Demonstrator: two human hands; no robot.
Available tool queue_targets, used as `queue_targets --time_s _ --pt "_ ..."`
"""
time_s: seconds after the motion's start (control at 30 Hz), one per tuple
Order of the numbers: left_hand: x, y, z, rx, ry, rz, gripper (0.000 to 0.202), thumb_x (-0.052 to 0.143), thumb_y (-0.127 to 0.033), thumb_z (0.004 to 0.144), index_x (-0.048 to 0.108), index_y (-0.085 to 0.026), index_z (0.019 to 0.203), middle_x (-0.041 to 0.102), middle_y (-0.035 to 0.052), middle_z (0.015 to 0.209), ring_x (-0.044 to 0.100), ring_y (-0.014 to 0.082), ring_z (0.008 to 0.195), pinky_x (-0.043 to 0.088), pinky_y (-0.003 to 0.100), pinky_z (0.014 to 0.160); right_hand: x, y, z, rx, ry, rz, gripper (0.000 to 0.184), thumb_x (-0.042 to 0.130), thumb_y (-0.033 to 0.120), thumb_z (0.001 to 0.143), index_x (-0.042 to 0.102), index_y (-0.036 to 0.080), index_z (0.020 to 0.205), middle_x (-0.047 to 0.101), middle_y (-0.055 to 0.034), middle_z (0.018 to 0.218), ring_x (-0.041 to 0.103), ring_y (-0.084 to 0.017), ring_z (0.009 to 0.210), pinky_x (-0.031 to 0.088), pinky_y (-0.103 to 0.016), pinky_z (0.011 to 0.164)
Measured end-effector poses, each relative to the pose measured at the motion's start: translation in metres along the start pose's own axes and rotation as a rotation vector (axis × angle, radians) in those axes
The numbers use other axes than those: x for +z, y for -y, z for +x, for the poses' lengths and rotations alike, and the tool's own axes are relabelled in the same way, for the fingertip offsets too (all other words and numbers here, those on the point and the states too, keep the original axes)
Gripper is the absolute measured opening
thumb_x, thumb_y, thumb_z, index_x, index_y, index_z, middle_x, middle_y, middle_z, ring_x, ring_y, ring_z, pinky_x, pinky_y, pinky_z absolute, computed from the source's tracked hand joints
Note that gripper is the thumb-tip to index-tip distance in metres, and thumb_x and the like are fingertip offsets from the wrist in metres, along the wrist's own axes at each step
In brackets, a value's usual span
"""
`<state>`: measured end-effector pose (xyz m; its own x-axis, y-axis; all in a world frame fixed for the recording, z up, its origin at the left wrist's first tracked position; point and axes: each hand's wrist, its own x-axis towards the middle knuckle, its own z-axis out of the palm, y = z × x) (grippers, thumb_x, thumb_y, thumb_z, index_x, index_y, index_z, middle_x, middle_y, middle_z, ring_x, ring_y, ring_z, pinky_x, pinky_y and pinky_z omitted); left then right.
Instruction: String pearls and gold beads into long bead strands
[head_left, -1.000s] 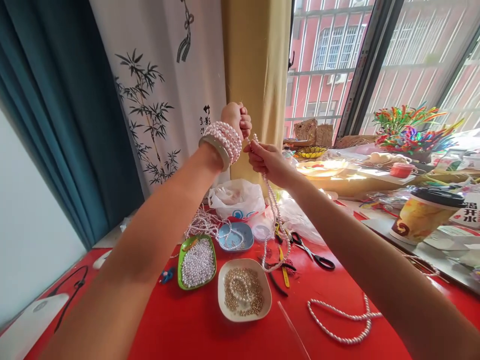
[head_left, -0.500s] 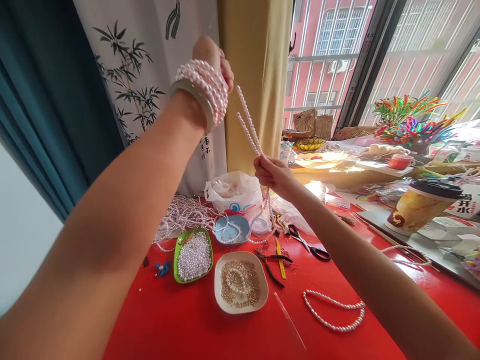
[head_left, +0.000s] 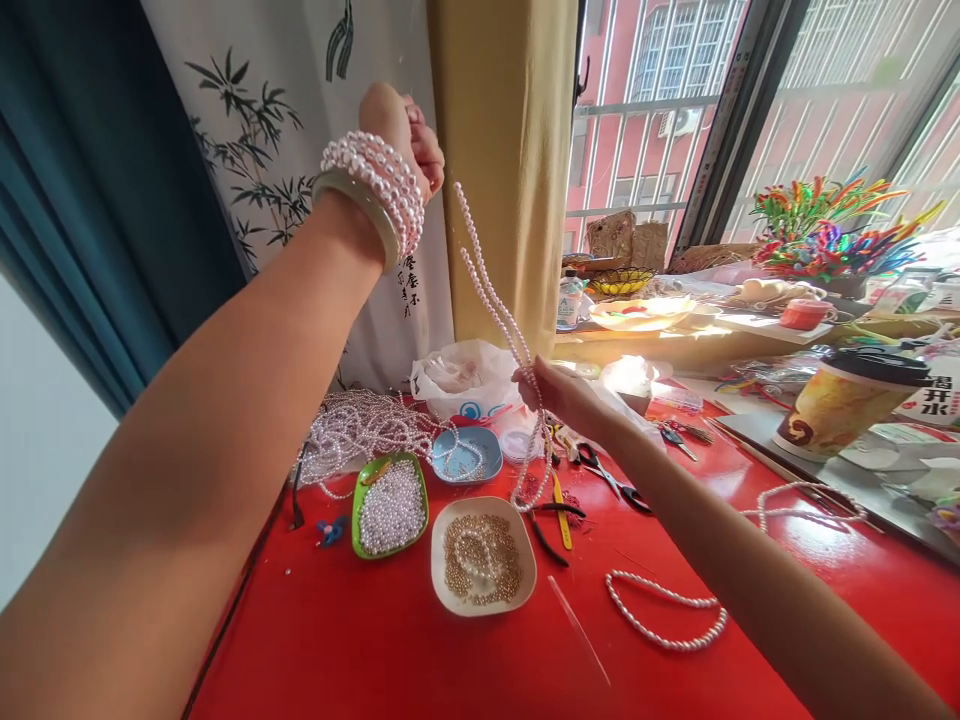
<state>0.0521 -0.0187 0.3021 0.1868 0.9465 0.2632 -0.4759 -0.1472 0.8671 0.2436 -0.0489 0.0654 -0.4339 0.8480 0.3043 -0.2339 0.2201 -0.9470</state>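
My left hand (head_left: 411,140) is raised high before the curtain, its fingers curled closed; whatever they pinch is too fine or hidden to make out. Several loops of pinkish pearl beads (head_left: 379,180) circle that wrist beside a pale bangle (head_left: 360,205). Lower and to the right, my right hand (head_left: 559,392) is closed on two pearl bead strands (head_left: 487,287). Their upper ends slant toward my left hand, apart from it. Below my right hand the strands hang in a loop to the rim of a white dish (head_left: 442,590) holding gold beads.
On the red table (head_left: 360,640) are a green dish (head_left: 360,545) of white beads, a blue dish (head_left: 487,465), heaped bead strands (head_left: 360,425), yellow tweezers (head_left: 562,520), scissors (head_left: 604,475) and a bead necklace (head_left: 660,640). A paper cup (head_left: 836,410) stands at right.
My left hand has shifted left and slightly down. My right hand has moved lower and a little right, with more strand showing above it and the hanging loop nearer the white dish.
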Motion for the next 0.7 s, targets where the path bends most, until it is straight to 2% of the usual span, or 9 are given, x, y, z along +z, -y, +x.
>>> queue_targets --time_s 0.07,0.17,0.27,0.3,0.37,0.43,0.53,0.63,0.7 --pt "0.011 0.003 -0.007 0.096 0.021 -0.011 0.037 0.022 -0.022 0.087 0.028 -0.024 0.050 0.016 -0.0025 0.032 0.023 0.0107 0.041 0.023 0.027 0.041 -0.002 0.016 0.007 -0.005 -0.024 -0.084 0.042 0.044 0.055 0.075 0.059 0.017 0.083 0.059 -0.0042 0.075 0.055 -0.012 0.070 0.042 -0.025 0.063" --pt "0.030 0.012 -0.009 0.138 0.107 0.006 0.039 0.024 -0.023 0.087 0.025 -0.022 0.048 0.021 -0.0031 0.034 0.028 0.0087 0.041 0.027 0.025 0.042 0.005 0.062 0.031 -0.142 -0.123 -0.190 0.044 0.041 0.056 0.076 0.059 0.020 0.091 0.061 -0.0063 0.095 0.055 -0.014 0.091 0.040 -0.028 0.078" --pt "0.042 0.022 -0.005 0.199 0.185 0.066 0.040 0.024 -0.028 0.088 0.030 -0.021 0.049 0.034 -0.0028 0.039 0.044 0.0088 0.048 0.036 0.022 0.050 0.021 0.115 0.058 -0.301 -0.168 -0.149 0.045 0.038 0.057 0.076 0.058 0.019 0.088 0.061 -0.0065 0.091 0.057 -0.014 0.087 0.043 -0.029 0.075" --pt "0.043 0.025 -0.004 0.210 0.262 0.155 0.039 0.025 -0.030 0.087 0.034 -0.020 0.050 0.041 -0.0018 0.043 0.050 0.0095 0.054 0.039 0.023 0.054 0.026 0.128 0.065 -0.324 -0.178 -0.134 0.046 0.036 0.058 0.077 0.057 0.018 0.087 0.061 -0.0068 0.089 0.058 -0.014 0.086 0.044 -0.029 0.073" --pt "0.040 0.029 -0.004 0.202 0.323 0.247 0.036 0.035 -0.032 0.085 0.042 -0.017 0.053 0.051 0.0007 0.052 0.055 0.0114 0.061 0.042 0.023 0.059 0.033 0.146 0.075 -0.322 -0.196 -0.127 0.047 0.036 0.058 0.077 0.055 0.018 0.088 0.061 -0.0073 0.085 0.059 -0.015 0.081 0.045 -0.029 0.070" --pt "0.033 0.031 -0.007 0.209 0.326 0.327 0.035 0.040 -0.036 0.082 0.047 -0.016 0.055 0.055 0.0023 0.057 0.057 0.0126 0.064 0.042 0.024 0.061 0.036 0.152 0.079 -0.307 -0.200 -0.126 0.044 0.040 0.056 0.076 0.054 0.019 0.092 0.060 -0.0068 0.084 0.059 -0.015 0.077 0.046 -0.030 0.068" --pt "0.022 0.033 -0.010 0.274 0.316 0.445 0.036 0.041 -0.041 0.081 0.052 -0.015 0.057 0.055 0.0025 0.061 0.057 0.0126 0.066 0.042 0.024 0.062 0.037 0.147 0.079 -0.331 -0.156 -0.123 0.040 0.043 0.053 0.076 0.054 0.020 0.096 0.060 -0.0059 0.088 0.059 -0.014 0.074 0.047 -0.030 0.068" --pt "0.017 0.033 -0.009 0.301 0.333 0.497 0.035 0.044 -0.041 0.079 0.054 -0.015 0.057 0.054 0.0022 0.060 0.055 0.0119 0.062 0.040 0.024 0.060 0.038 0.141 0.079 -0.352 -0.143 -0.160 0.039 0.043 0.053 0.077 0.054 0.019 0.093 0.060 -0.0066 0.091 0.060 -0.014 0.075 0.047 -0.030 0.069" --pt "0.017 0.033 -0.007 0.313 0.305 0.513 0.035 0.046 -0.040 0.078 0.052 -0.016 0.053 0.051 0.0012 0.055 0.052 0.0105 0.057 0.038 0.024 0.057 0.039 0.139 0.081 -0.360 -0.170 -0.187 0.038 0.043 0.052 0.077 0.055 0.018 0.090 0.060 -0.0074 0.091 0.060 -0.014 0.078 0.047 -0.029 0.068"
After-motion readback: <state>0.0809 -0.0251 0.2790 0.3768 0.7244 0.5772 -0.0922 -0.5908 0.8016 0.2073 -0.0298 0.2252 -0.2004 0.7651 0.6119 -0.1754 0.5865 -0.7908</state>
